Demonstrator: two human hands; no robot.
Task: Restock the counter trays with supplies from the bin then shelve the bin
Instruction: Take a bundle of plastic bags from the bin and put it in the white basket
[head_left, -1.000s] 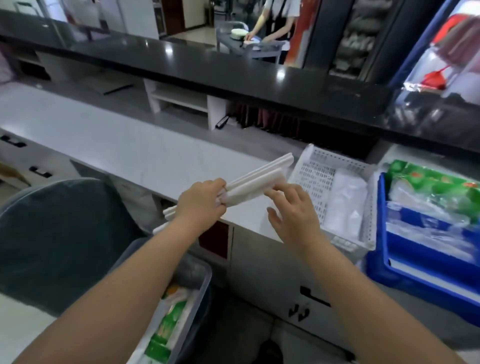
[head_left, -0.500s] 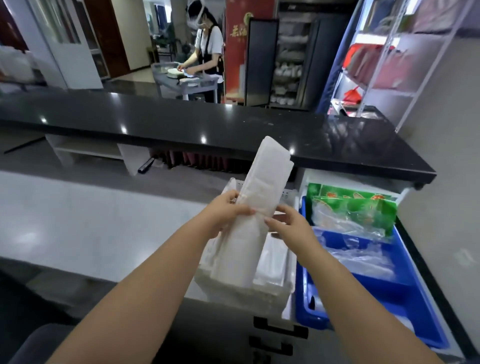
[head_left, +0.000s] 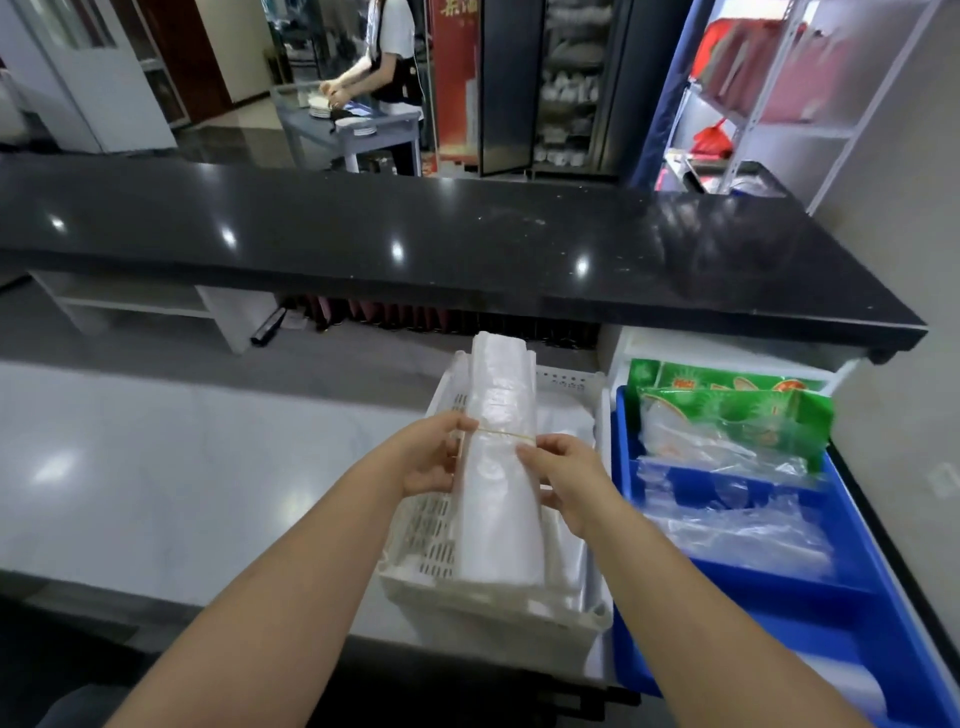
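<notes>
A long white bundle of plastic bags (head_left: 500, 467), bound by a thin yellow rubber band, lies lengthwise over the white perforated tray (head_left: 431, 525) on the counter. My left hand (head_left: 434, 457) grips the bundle's left side at the band. My right hand (head_left: 563, 478) grips its right side. More clear bags lie flat in the tray under the bundle. To the right, a blue tray (head_left: 810, 644) holds green packets (head_left: 727, 410) and clear plastic wraps (head_left: 737, 525). The supply bin is out of view.
The white counter (head_left: 156, 467) stretches left. A raised black countertop (head_left: 415, 239) runs across behind the trays. A wall stands at the right. A person works at a grey table (head_left: 353, 130) in the background, beside metal shelving (head_left: 779, 93).
Both hands swung the bundle from the left of the counter over the white tray and lowered it from a tilted, raised pose to lie along the tray. The view rose off the floor bin.
</notes>
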